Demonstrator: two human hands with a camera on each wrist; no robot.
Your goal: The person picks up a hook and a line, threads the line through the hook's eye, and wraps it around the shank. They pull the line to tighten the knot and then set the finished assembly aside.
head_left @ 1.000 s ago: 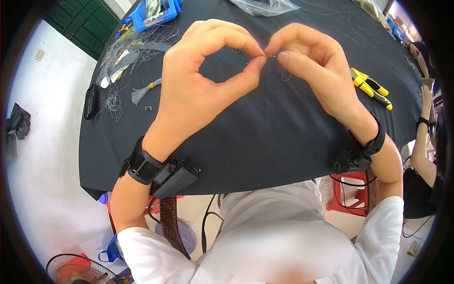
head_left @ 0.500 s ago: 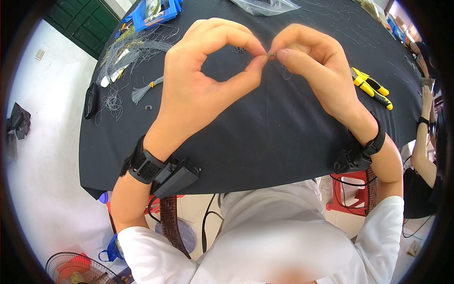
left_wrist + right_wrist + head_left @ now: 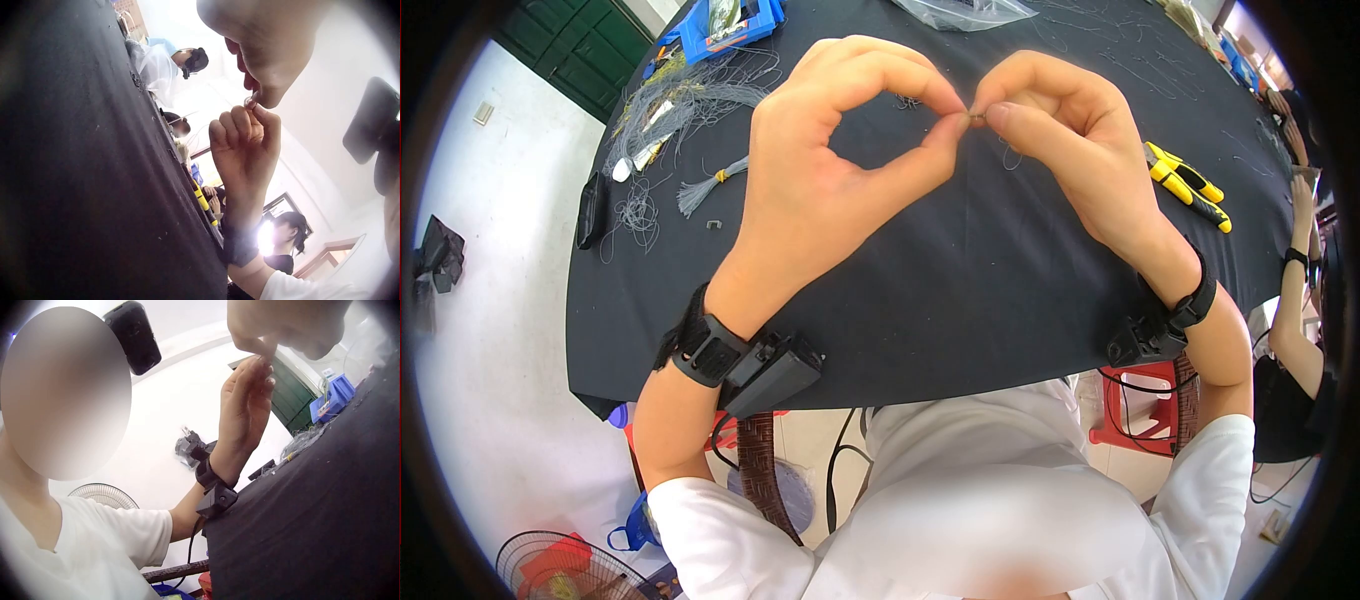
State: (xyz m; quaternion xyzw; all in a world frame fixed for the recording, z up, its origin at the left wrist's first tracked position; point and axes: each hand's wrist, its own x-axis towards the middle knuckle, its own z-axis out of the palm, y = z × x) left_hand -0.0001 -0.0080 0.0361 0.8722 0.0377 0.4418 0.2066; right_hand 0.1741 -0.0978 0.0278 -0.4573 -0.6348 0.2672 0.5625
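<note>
Above the black table, my left hand (image 3: 795,175) and right hand (image 3: 1090,150) meet fingertip to fingertip. Thumb and forefinger of each pinch a tiny thin brownish piece (image 3: 977,117), mostly covered by the fingertips; I cannot tell its kind. A fine loop of line (image 3: 1011,157) hangs below the right fingertips. The left thumb and forefinger form a wide ring, while the right hand's other fingers curl toward its palm. In the left wrist view the right hand (image 3: 244,156) is raised to the left fingertips; the right wrist view shows the left hand (image 3: 247,409) from the side.
Yellow-and-black pliers (image 3: 1187,187) lie right of the right hand. Left of the left hand are a tied bundle of grey line (image 3: 710,185), a loose tangle of line (image 3: 685,110) and a black case (image 3: 592,212). A blue tray (image 3: 730,38) and plastic bag (image 3: 965,14) lie farther back.
The left hand has shifted slightly right, bringing its fingertips nearer the right hand's. The right hand has barely moved, and both keep their pinch.
</note>
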